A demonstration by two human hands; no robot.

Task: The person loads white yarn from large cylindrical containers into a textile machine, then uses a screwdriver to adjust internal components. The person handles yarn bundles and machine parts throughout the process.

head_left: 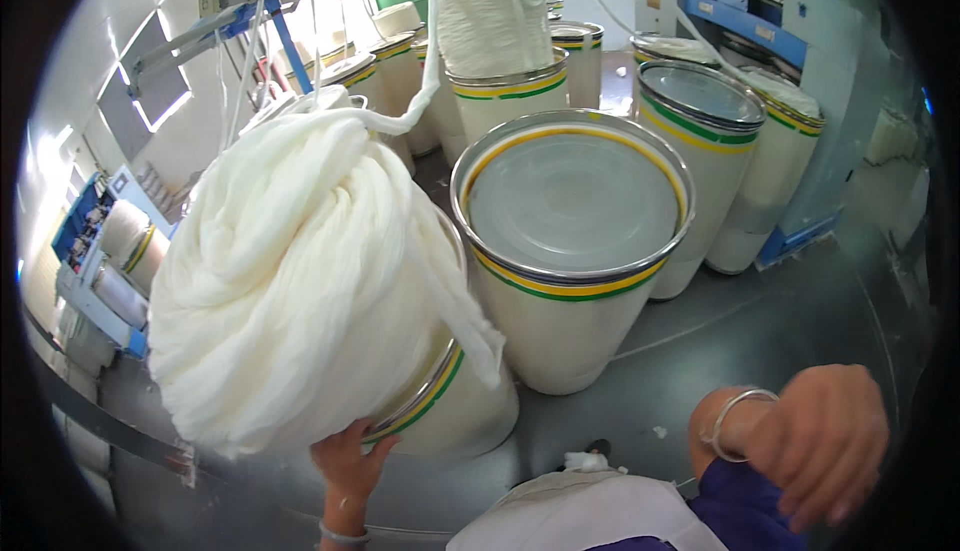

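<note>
A big heap of white fibre sliver (290, 291) bulges over the top of a cream sliver can (455, 416) with a metal rim and a yellow and green band. My left hand (345, 461) grips this can's near rim, just under the heap; its fingertips are partly hidden by the sliver. From the heap a strand of sliver (425, 101) runs upward. My right hand (825, 441), a bangle at its wrist, hangs at the lower right, away from the cans. Its fingers point down, loosely extended and slightly blurred, with nothing visible in them.
Beside the heap stands a can (575, 201) with a grey disc inside its rim. Another similar can (700, 111) is behind it to the right. A can piled with sliver (495, 31) stands farther back. Blue machinery (745, 21) and an overhead frame (260, 21) flank the cans.
</note>
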